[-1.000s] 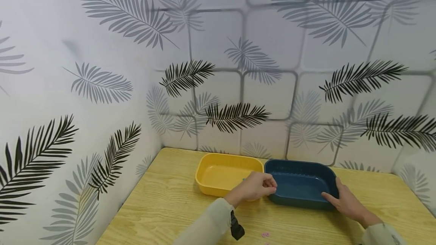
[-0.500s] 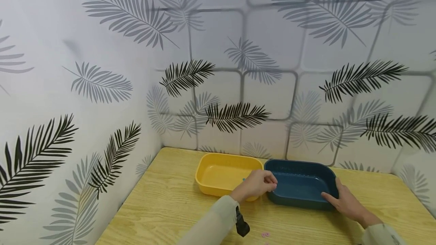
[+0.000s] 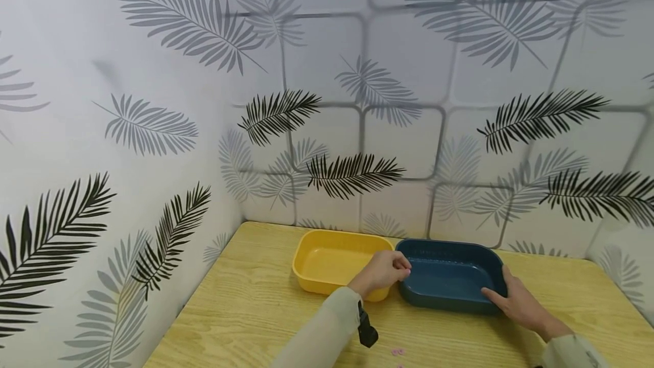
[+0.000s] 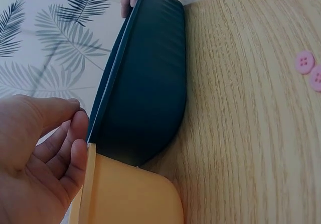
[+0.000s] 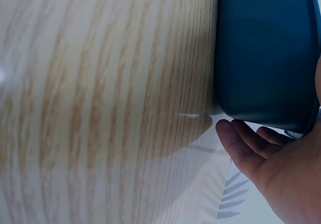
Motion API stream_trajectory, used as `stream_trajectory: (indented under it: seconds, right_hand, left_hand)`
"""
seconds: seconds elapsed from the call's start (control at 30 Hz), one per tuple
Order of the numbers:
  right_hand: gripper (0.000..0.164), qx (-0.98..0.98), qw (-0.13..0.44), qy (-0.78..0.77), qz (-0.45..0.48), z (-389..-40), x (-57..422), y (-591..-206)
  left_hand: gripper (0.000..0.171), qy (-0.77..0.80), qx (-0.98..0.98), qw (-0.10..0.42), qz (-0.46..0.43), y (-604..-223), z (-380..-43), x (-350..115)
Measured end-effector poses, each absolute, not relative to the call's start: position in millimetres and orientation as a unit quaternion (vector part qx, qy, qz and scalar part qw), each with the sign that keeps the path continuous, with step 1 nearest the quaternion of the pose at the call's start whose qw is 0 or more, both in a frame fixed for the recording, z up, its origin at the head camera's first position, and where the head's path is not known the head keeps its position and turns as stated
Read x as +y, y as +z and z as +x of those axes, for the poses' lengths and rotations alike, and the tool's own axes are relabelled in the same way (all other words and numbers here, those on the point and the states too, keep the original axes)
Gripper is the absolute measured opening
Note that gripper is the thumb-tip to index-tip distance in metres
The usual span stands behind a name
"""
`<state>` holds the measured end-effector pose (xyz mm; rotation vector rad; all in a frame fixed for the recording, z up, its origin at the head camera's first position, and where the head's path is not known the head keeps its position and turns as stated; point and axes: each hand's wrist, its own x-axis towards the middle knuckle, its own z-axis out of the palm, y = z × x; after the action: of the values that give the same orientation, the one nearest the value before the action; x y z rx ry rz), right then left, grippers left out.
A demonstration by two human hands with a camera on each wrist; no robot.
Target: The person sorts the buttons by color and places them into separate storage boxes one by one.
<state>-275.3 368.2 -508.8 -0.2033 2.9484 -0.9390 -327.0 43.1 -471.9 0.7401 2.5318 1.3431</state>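
Observation:
My left hand (image 3: 379, 272) is held over the spot where the yellow tray (image 3: 319, 287) and the dark blue tray (image 3: 444, 303) meet. In the left wrist view its thumb and index fingertips come together, with the other fingers curled below; I cannot tell whether something small is between the tips. My right hand (image 3: 526, 306) grips the right end of the blue tray, thumb over the rim and fingers along the outside. From the right wrist, those fingers (image 5: 246, 146) show against the tray's end wall.
Pink buttons (image 4: 304, 62) lie on the wooden table (image 3: 230, 300) in front of the trays. A leaf-patterned wall (image 3: 327, 146) rises close behind them, and another stands along the table's left side.
My left hand has shifted slightly left and back, away from the blue tray's interior toward the yellow tray's edge. The right hand and both trays have stayed in place.

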Motion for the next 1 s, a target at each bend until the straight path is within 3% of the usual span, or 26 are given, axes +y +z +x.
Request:
stream_trajectory:
  seconds: [1.0]
  right_hand:
    - [0.097, 0.947, 0.025, -0.312, -0.069, -275, 367, -505]
  left_hand:
    - [0.003, 0.468, 0.857, 0.11, 0.188, -467, -332, 58]
